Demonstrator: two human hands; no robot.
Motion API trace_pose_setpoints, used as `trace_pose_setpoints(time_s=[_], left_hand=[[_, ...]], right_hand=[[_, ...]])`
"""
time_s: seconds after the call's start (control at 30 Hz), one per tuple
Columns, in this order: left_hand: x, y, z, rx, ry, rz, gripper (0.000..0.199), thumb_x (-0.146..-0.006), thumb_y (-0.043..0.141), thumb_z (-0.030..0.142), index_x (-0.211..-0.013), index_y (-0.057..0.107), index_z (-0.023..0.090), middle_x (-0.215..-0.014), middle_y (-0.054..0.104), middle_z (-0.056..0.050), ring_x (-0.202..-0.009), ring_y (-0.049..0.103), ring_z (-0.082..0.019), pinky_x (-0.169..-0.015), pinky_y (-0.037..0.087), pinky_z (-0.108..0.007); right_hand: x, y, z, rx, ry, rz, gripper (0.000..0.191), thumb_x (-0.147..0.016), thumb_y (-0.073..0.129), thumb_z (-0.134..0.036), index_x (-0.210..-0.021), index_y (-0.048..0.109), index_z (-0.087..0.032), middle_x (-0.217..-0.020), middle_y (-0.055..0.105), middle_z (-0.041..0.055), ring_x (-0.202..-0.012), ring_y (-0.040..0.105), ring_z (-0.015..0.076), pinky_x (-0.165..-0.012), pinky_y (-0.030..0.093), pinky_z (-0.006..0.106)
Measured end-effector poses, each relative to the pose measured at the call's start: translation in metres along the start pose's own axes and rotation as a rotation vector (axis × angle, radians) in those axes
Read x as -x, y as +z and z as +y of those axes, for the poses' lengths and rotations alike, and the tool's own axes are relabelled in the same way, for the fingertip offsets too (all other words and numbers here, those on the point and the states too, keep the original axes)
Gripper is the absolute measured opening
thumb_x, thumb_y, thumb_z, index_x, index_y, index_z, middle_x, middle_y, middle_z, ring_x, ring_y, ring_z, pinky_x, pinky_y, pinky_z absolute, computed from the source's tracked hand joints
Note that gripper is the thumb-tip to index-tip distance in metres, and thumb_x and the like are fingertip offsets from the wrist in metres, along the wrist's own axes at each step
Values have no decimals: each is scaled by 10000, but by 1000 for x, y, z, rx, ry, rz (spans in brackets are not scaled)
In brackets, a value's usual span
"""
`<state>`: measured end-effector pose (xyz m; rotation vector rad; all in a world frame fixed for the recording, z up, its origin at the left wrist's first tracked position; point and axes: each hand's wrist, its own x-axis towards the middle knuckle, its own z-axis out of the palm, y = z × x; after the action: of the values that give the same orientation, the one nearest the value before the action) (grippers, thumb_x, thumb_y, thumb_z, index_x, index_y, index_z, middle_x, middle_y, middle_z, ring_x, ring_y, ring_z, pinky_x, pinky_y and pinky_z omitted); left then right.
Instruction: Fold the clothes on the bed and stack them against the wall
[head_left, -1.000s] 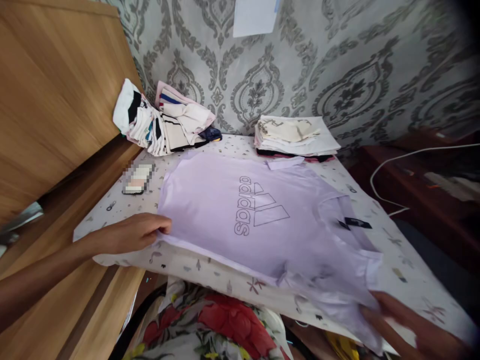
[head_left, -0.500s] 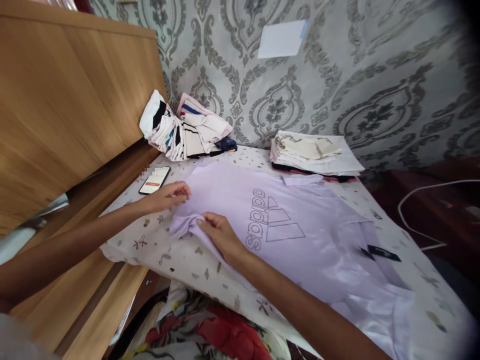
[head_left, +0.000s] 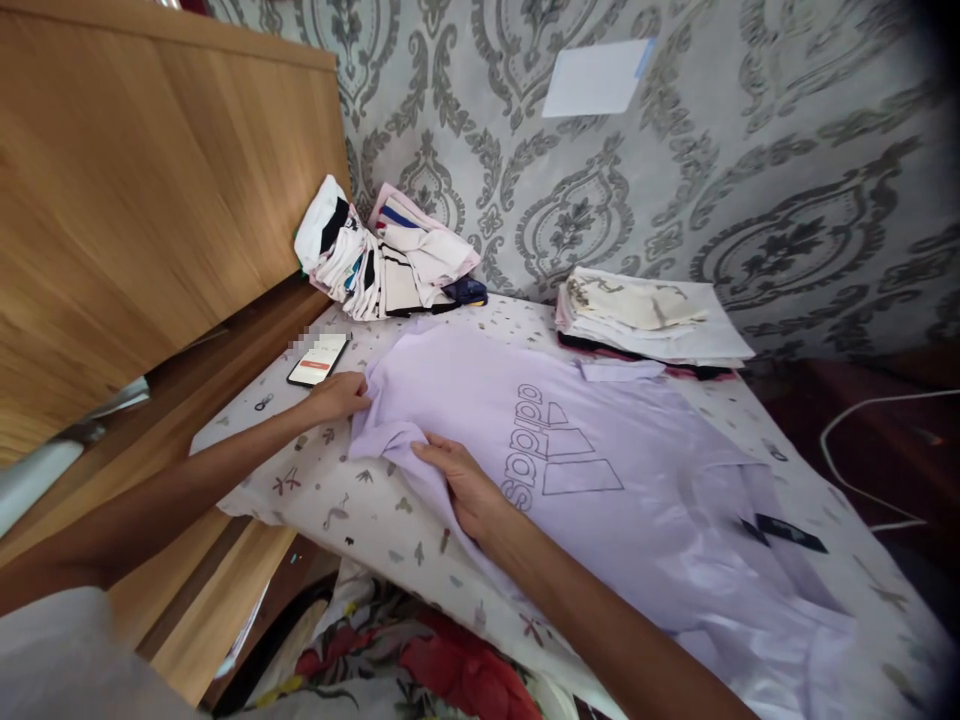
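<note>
A lavender T-shirt (head_left: 480, 380) with an outlined adidas logo lies spread on a cloth with small printed motifs, its collar toward the right. My left hand (head_left: 339, 396) is closed on the shirt's left edge, near the hem. Lower and to the right, my right hand (head_left: 456, 478) pinches the near part of the hem, where the fabric is lifted and bunched. A black tag (head_left: 791, 533) shows at the collar.
A phone (head_left: 318, 360) lies beyond my left hand. Folded clothes (head_left: 390, 260) lean by the wooden panel (head_left: 180, 180); another folded stack (head_left: 645, 310) stands by the patterned wall. A white cable (head_left: 832, 440) hangs at the right.
My left hand, open over the shirt's edge before, has closed on the fabric. The bunched hem at my right hand has opened out a little. The view has shifted slightly left.
</note>
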<state>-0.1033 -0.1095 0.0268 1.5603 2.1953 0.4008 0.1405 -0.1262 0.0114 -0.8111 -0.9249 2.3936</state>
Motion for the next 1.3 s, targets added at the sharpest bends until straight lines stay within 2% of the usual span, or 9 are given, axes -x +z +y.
trace_pose_setpoints(time_s=[0.17,0.3,0.4,0.63,0.8,0.93,1.03,1.13,1.3], left_hand=[[-2,-23,-5,595,-245,-147,179,-734,636,208,-763,459,211,-578,493,56,-513,517,-116,-480,404,-210],[3,-36,-16,628,-340,-192,192,-738,674,165,-791,491,195,-527,479,65,-442,482,-92,-426,371,-185],[10,-35,-19,572,-352,-234,124,-812,626,203,-831,504,189,-583,548,34,-489,554,-114,-470,451,-214],[22,-31,-8,156,-206,-247,324,-789,673,290,-1040,492,192,-736,574,29,-584,585,-135,-496,455,-218],[31,-44,2,-271,-125,-352,467,-743,604,210,-1191,485,155,-815,684,-41,-687,671,-215,-601,506,-286],[31,-39,22,-576,81,-98,410,-821,519,214,-1224,532,145,-1083,706,-162,-1049,665,-324,-853,514,-430],[20,-13,49,-404,362,-13,443,-917,418,233,-1348,488,159,-1381,583,-166,-1286,545,-281,-1046,446,-420],[-2,26,79,-183,608,-57,512,-965,417,332,-1456,419,187,-1544,448,-110,-1417,414,-212,-1156,358,-322],[-62,63,104,-142,583,-12,431,-956,502,375,-1329,566,169,-1436,568,-110,-1327,516,-233,-1123,396,-308]], right_hand=[[4,7,10,539,-221,-288,278,-860,656,-422,-995,699,-183,-839,713,5,-743,628,157,-717,468,280],[14,25,21,1429,-455,-471,235,-952,503,-198,-1065,709,-200,-969,708,53,-822,621,184,-750,439,308],[19,40,26,1791,-462,-497,253,-982,461,-206,-1109,678,-182,-1003,685,85,-784,614,199,-672,431,313],[11,56,38,1849,-616,-461,266,-932,621,-313,-1126,650,-134,-1187,620,151,-1100,549,282,-908,471,412],[9,57,53,1682,-697,-805,429,-904,682,-374,-1282,598,-190,-1431,550,122,-1382,403,274,-1157,285,478],[7,55,42,1474,-578,-1023,269,-949,619,-311,-1196,647,-210,-1274,686,42,-1283,547,158,-1139,321,316],[8,46,17,1343,-488,-974,246,-968,583,-305,-1166,680,-195,-1184,731,36,-1089,665,124,-952,450,197],[11,24,-10,1314,-505,-785,239,-951,592,-285,-1131,714,-186,-1120,754,46,-992,695,153,-891,492,227],[18,-32,-36,1401,-592,-306,250,-880,569,-148,-1046,752,-189,-995,766,56,-926,690,197,-876,512,305]])
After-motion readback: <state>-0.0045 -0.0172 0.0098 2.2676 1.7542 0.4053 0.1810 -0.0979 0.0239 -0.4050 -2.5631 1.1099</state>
